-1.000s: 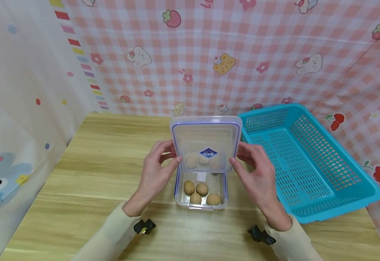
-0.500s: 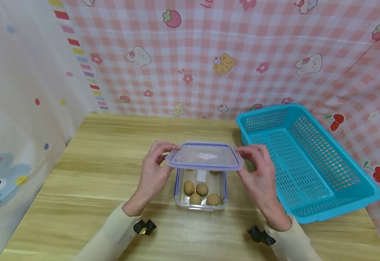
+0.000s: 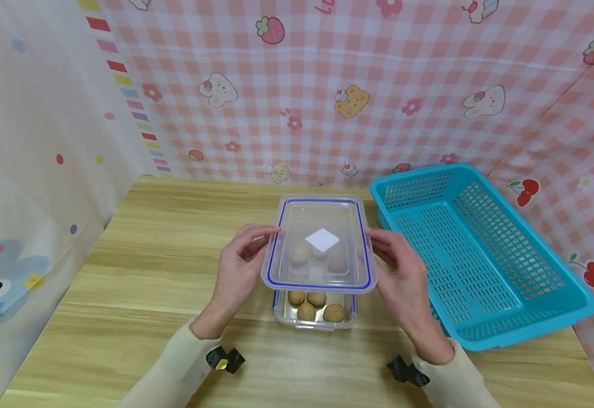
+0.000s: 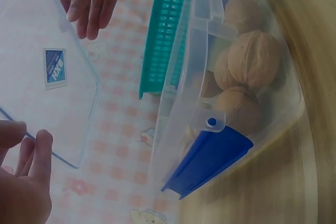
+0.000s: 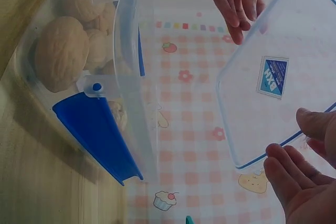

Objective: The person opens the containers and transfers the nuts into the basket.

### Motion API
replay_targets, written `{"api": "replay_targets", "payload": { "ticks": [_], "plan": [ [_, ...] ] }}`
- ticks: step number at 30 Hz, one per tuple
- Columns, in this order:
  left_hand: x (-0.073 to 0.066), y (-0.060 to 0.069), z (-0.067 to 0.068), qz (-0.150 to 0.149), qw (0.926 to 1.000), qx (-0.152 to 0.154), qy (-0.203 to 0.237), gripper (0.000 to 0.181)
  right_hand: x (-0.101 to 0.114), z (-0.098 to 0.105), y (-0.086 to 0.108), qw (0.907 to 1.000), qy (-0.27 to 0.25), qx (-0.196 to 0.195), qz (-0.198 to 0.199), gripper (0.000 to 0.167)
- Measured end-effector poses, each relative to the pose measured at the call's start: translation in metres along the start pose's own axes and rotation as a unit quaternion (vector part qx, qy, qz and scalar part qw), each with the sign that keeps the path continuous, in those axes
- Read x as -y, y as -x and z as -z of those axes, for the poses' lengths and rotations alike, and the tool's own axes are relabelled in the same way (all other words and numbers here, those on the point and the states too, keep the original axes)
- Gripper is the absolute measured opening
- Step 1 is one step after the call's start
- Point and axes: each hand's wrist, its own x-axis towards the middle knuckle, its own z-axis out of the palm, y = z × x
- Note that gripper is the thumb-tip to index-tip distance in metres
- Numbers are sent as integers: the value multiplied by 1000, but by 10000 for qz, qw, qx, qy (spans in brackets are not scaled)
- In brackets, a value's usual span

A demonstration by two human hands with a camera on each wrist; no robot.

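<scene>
Pink checked cloth [image 3: 297, 102] backs a wood-grain table [image 3: 149, 272]. Left hand [image 3: 237, 275] pinches the left edge of a clear lid [image 3: 320, 255], held above a lidless box [image 3: 314, 325] of walnuts [image 3: 334, 313]; right hand [image 3: 404, 277] pinches the opposite edge, near a turquoise basket [image 3: 460, 255] at far right.

Clear blue-edged lid [image 3: 321, 249] held apart above open clear box [image 3: 315, 324]; brown walnuts [image 3: 334, 313] inside.

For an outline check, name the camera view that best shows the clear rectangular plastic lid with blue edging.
The head view: all four corners of the clear rectangular plastic lid are in frame. Both wrist views show its blue four-sided label, but the frame edge crops the lid.
</scene>
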Motion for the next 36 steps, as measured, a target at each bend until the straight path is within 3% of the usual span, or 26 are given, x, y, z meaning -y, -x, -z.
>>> {"api": "replay_targets", "payload": {
  "ticks": [5,11,18,23,31,36],
  "plan": [
    [1,1,4,6,9999,-8,130,29,-1,-1,1,9999,-91,93,-62,43],
    [3,3,7,474,9964,-30,709,28,-2,-2,4,9992,-64,228,-337,42],
    [8,6,14,495,9969,-16,608,26,0,-5,5,9910,-685,357,-1098,30],
    [8,8,21,576,9965,-44,601,30,1,-12,6,9859,-807,458,-1389,31],
    [9,12,38,795,9948,-256,591,39,6,-26,7,9814,-926,576,-1578,34],
    [8,14,52,941,9936,-394,477,40,10,-41,6,9821,-1140,646,-1351,35]
  ]
}}
